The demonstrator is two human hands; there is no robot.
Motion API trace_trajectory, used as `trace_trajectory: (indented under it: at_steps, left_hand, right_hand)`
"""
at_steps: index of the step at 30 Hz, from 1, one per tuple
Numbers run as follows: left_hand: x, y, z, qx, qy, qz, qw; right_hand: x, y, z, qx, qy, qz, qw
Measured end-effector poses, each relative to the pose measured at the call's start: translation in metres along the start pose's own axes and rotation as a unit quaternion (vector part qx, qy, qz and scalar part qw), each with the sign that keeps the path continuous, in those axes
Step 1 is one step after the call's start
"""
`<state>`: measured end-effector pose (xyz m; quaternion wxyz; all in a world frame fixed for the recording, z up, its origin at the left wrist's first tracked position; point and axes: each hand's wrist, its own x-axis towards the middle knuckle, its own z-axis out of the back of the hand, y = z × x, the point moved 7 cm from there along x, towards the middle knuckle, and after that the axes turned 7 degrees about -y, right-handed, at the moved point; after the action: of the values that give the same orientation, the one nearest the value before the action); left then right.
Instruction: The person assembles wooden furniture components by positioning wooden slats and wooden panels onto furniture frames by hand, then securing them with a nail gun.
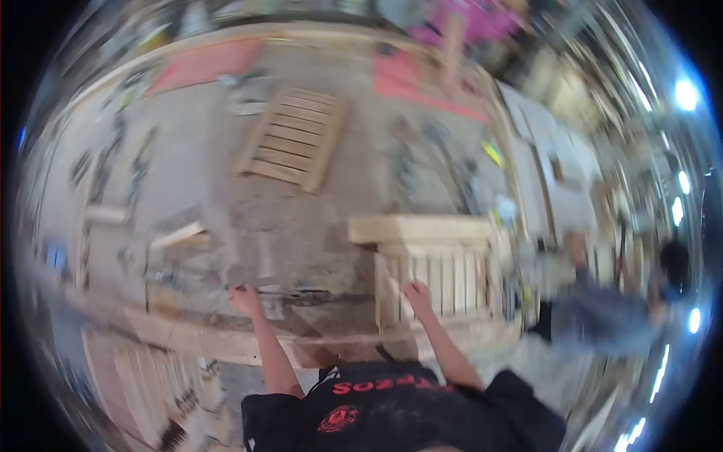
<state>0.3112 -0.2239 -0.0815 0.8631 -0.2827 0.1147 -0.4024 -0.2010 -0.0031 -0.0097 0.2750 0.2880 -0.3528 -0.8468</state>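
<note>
My left hand (245, 299) is closed over the near side of the workbench, beside a flat grey piece (242, 276) at its fingertips; blur hides what it grips. My right hand (416, 297) is closed around a thin pale strip (395, 288), which points up and to the left. This hand overlaps the left part of a slatted wooden frame (452, 279) lying on the bench. A thick pale board (422, 230) runs along the far side of that frame.
A second slatted wooden panel (290, 139) lies farther back on the bench (354, 177). Blurred tools (452, 166) and red sheets (207, 64) are spread around it. Wood offcuts (181, 235) lie at left. One person (602, 313) is at right, another (471, 22) across the bench.
</note>
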Motion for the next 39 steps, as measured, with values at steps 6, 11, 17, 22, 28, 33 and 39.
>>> trace_trajectory:
  at_steps: [6,11,17,22,28,33,39]
  left_hand:
    - [0.008,0.006,-0.009,-0.060,0.058,-0.019,0.996]
    - [0.006,0.002,-0.012,-0.163,0.118,0.041,0.979]
    - [0.013,-0.001,-0.012,-0.077,0.132,0.029,0.988]
    - [0.016,-0.001,-0.016,-0.080,0.151,0.011,0.985]
    - [0.009,-0.008,-0.013,-0.077,0.158,0.006,0.984]
    - [0.010,-0.007,-0.010,-0.033,0.143,-0.039,0.988]
    - [0.012,-0.001,-0.013,0.006,0.127,-0.044,0.991]
  right_hand:
    - [-0.021,-0.079,0.029,0.237,-0.189,-0.246,0.920]
    - [0.012,-0.117,0.090,0.242,-0.304,-0.259,0.884]
    - [0.094,-0.144,0.110,0.067,-0.355,-0.266,0.893]
    - [0.107,-0.122,0.108,0.073,-0.305,-0.350,0.883]
    - [0.128,-0.148,0.100,0.180,-0.290,-0.313,0.886]
    - [0.140,-0.154,0.092,0.140,-0.284,-0.292,0.903]
    - [0.138,-0.126,0.087,0.038,-0.230,-0.249,0.940]
